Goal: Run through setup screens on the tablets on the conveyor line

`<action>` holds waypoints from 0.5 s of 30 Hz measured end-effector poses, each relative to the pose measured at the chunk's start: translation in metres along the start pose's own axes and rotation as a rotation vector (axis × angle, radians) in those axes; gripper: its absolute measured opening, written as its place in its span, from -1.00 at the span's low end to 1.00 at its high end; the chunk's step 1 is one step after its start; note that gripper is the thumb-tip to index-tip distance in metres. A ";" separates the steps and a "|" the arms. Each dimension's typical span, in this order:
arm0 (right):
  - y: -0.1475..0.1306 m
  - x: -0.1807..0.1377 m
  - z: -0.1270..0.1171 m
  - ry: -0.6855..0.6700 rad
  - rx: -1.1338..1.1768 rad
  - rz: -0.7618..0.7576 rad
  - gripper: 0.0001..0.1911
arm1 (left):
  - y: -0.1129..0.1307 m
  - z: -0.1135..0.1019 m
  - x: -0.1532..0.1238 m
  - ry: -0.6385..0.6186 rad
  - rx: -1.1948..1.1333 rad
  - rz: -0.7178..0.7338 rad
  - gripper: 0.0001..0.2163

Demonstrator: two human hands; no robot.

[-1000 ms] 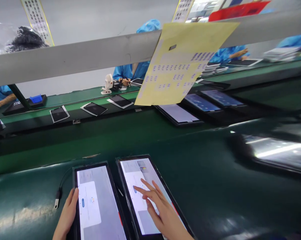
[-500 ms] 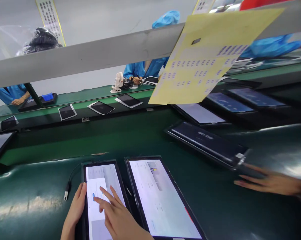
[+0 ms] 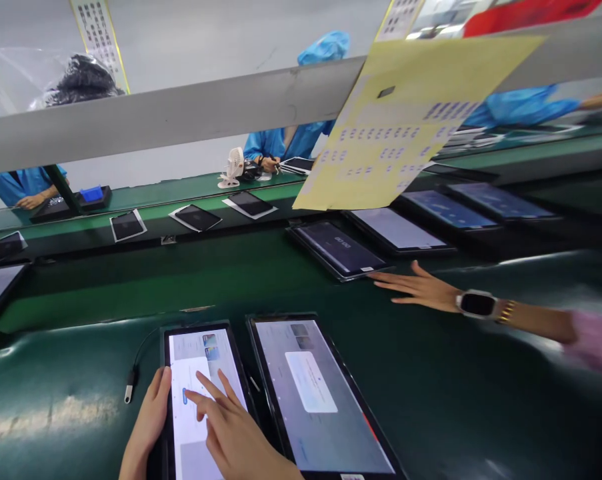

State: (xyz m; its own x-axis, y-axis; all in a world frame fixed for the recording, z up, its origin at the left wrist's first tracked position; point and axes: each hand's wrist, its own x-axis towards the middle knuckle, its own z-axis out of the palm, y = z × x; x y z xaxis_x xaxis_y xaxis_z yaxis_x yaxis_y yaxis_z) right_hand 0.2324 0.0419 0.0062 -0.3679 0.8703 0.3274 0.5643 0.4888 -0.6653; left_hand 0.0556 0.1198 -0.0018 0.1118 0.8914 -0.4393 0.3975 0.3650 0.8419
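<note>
My left hand [image 3: 151, 415] holds the left edge of a tablet [image 3: 185, 448], thumb at the bezel, its other fingers mostly hidden. The tablet lies on the green table with a white pop-up box on its lit screen. Over that screen is my right hand [image 3: 233, 420], fingers spread, the index fingertip at a small blue button in the box. It holds nothing. Just right of it lies a second tablet [image 3: 325, 373], its screen greyed behind a pale pop-up box. Left of my left hand rests a short black cable with a metal USB plug [image 3: 129, 390].
A co-worker's hand [image 3: 415, 287] with a watch reaches in from the right to a dark tablet [image 3: 343, 247] showing a clock. More tablets [image 3: 401, 229] lie behind it. A yellow sheet [image 3: 405, 120] hangs from the grey beam [image 3: 181, 110]. Tablets on white sheets [image 3: 195, 217] line the conveyor.
The co-worker's hand and the clock tablet have moved away and left, beside the other tablets. A pop-up box has appeared on the second tablet. My hands have barely moved.
</note>
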 end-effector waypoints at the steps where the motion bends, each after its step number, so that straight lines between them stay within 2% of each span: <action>1: 0.003 -0.004 -0.004 0.032 0.012 0.031 -0.44 | 0.000 0.000 0.001 0.004 0.008 -0.009 -0.36; 5: 0.018 -0.029 -0.022 0.209 0.002 0.205 -0.60 | -0.001 0.000 0.005 0.067 0.060 -0.087 -0.42; 7: 0.024 -0.042 -0.028 0.254 -0.018 0.260 -0.66 | -0.001 0.000 0.006 0.079 0.083 -0.120 -0.44; 11: 0.034 -0.061 -0.033 0.268 -0.048 0.290 -0.66 | -0.001 -0.001 0.007 0.085 0.106 -0.136 -0.42; 15: 0.051 -0.077 -0.042 0.425 -0.194 0.293 -0.77 | -0.001 -0.001 0.008 0.087 0.122 -0.129 -0.43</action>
State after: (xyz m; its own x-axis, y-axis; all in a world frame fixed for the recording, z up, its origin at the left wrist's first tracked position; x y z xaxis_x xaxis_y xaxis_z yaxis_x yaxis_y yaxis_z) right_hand 0.3208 0.0022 -0.0252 0.1329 0.8995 0.4162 0.7391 0.1898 -0.6463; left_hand 0.0552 0.1263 -0.0060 -0.0241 0.8610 -0.5080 0.5118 0.4471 0.7336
